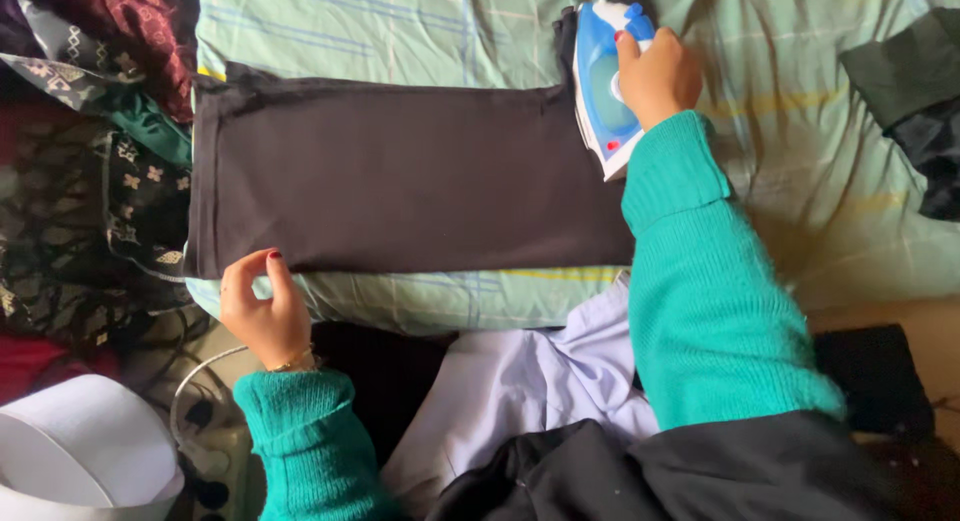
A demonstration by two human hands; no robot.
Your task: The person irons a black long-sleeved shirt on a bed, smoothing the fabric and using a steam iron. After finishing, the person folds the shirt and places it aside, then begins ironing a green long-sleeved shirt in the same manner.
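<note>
Ironing in progress, seen from the head camera. A black garment (400,186), folded into a long flat rectangle, is lying across a pale green striped sheet (420,31) spread over a padded base.

The right hand (655,76) is clenched round the handle of a blue and white iron (603,91), which is sitting at the right end of the black garment, soleplate down, nose pointing toward the wearer. The teal sleeve (710,281) is crossing the near edge of the sheet.

The left hand (262,306) is resting at the near left corner of the garment, fingers (245,271) curled and pinching or pressing the hem; whether cloth is actually gripped cannot be told.

Doing this step well, as a judgement:
- Left hand should be keeping light tension along the near hem so the cloth is lying taut ahead of the iron.
- The iron should be travelling in long, even strokes along the length, not pausing; dark fabric may be prone to shine marks.
- Fingers should be staying well apart from the soleplate as the two hands draw closer.
- The sheet is wrinkling to the right of the iron; smoothing it would help avoid pressing creases in.

Around: patterned dark fabrics (90,181) heaped at left, a lilac shirt (520,381) lying near the wearer, a white tub (80,451) at lower left, a grey cord (190,391) beside it.
</note>
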